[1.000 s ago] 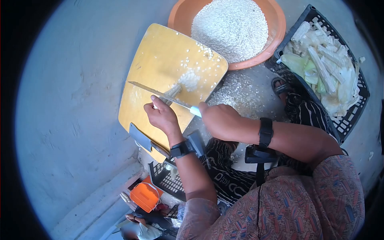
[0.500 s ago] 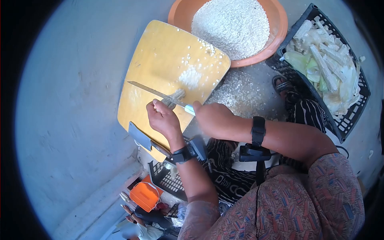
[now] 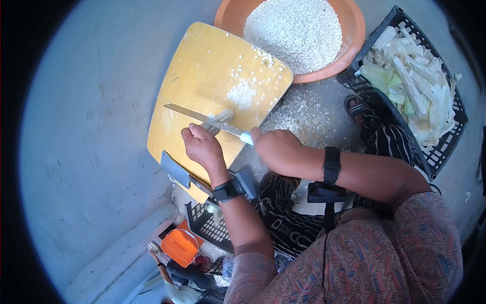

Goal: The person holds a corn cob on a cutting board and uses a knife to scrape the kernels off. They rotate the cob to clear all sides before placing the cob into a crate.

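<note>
My left hand is closed around the near end of a corn cob, which slants over the yellow board. In my right hand is a long knife with a light blue handle, its blade lying across the cob and pointing left. White kernels are scattered on the board beyond the cob. A cleaver with a dark handle rests at the board's near left edge, beside my left wrist.
An orange-brown basin of white kernels stands behind the board. To the right is a black crate of bare cobs and husks. Loose kernels litter the floor. An orange bucket, another black crate and another person's arm are lower left.
Both hands have shifted slightly: my left hand a little left, my right hand with the knife a little right. The other person's arm at lower left has moved.
</note>
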`<state>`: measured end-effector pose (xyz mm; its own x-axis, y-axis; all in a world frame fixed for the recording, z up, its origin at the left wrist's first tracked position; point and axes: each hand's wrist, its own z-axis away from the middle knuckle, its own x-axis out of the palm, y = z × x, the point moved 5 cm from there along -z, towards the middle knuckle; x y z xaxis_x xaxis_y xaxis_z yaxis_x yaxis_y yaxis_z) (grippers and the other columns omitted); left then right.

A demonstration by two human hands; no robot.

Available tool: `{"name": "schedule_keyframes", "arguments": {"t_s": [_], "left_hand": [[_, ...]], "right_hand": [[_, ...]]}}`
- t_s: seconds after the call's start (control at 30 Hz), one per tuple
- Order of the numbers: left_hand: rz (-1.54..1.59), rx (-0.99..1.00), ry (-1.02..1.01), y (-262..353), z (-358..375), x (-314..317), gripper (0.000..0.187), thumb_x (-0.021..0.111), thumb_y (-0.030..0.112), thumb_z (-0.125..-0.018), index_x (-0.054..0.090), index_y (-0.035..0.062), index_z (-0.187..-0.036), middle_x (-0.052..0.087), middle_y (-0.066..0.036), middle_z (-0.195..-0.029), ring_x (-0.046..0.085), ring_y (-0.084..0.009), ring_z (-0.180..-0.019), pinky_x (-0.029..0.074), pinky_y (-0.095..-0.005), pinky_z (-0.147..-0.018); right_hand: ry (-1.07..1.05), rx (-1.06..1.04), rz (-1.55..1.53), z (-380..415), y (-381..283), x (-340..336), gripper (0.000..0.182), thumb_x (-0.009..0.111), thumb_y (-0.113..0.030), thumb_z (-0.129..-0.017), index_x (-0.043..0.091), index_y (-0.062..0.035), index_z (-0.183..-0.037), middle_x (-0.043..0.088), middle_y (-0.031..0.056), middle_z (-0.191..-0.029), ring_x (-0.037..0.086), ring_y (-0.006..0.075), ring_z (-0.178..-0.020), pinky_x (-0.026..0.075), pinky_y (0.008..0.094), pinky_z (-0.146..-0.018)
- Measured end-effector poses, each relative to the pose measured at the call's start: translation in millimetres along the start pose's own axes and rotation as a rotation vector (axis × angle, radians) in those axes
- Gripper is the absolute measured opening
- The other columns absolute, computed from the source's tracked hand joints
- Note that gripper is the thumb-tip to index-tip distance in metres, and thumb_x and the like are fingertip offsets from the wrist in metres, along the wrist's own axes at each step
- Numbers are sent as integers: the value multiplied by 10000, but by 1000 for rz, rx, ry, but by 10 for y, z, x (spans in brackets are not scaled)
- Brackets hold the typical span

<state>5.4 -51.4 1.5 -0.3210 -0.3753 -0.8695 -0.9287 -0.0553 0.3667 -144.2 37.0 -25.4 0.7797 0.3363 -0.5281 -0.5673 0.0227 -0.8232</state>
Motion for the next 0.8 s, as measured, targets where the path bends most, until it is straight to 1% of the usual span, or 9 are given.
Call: {"name": "schedule_keyframes", "arguments": {"t_s": [0.07,0.17,0.2,0.27,0.43,0.57,0.63,0.77,0.8], "left_hand": [[24,-6,3,-29,12,9,328,419,268,-897,439,-4,-715,500,-205,-597,487,-366,-560,401,-429,-549],[9,-12,-29,87,47,-1,324,441,278,-888,449,0,-722,513,-207,-599,500,-372,-569,407,-435,-559],[8,-13,-29,116,67,11,324,441,278,-888,449,0,-722,513,-207,-599,500,-372,-569,407,-435,-559],[-24,95,-12,215,97,36,318,462,283,-878,455,6,-722,521,-205,-595,511,-375,-575,413,-441,-566],[-15,44,-11,152,46,44,307,467,276,-873,460,9,-723,524,-200,-599,516,-373,-579,416,-441,-571],[19,10,12,76,9,55,298,465,263,-872,460,7,-718,513,-186,-605,498,-357,-569,412,-427,-568],[54,8,9,107,15,54,292,464,254,-870,458,6,-716,507,-180,-603,489,-348,-563,410,-422,-566],[98,36,20,152,46,78,275,467,230,-862,448,4,-708,496,-174,-601,472,-325,-554,407,-413,-568],[97,37,20,159,50,71,275,467,230,-862,448,4,-708,496,-174,-601,472,-325,-554,407,-413,-568]], "right_hand": [[32,8,-1,-78,18,49,193,485,-33,-768,460,44,-943,593,187,-642,620,355,-636,487,420,-544],[50,-17,51,-180,10,54,167,479,-35,-780,466,41,-928,592,176,-636,619,351,-622,487,421,-544],[91,-7,41,-231,29,59,161,478,-40,-784,471,39,-924,593,178,-638,620,347,-622,485,420,-536],[131,3,30,-318,64,89,156,477,-45,-788,475,38,-920,594,180,-641,621,343,-623,483,419,-529],[175,-31,36,-361,22,99,154,470,-58,-798,483,40,-917,600,179,-651,622,342,-629,483,420,-539],[95,16,37,-195,-13,6,154,465,-48,-796,476,46,-917,604,180,-667,623,347,-644,485,422,-563],[5,50,33,-106,16,-9,156,464,-36,-789,470,51,-919,602,188,-670,623,348,-642,486,418,-559],[1,49,46,-105,54,-27,162,462,-36,-787,465,49,-925,602,192,-670,623,347,-642,488,414,-558],[27,54,33,-139,64,-4,160,466,-37,-784,468,48,-919,603,194,-673,623,348,-643,489,415,-561]]}}
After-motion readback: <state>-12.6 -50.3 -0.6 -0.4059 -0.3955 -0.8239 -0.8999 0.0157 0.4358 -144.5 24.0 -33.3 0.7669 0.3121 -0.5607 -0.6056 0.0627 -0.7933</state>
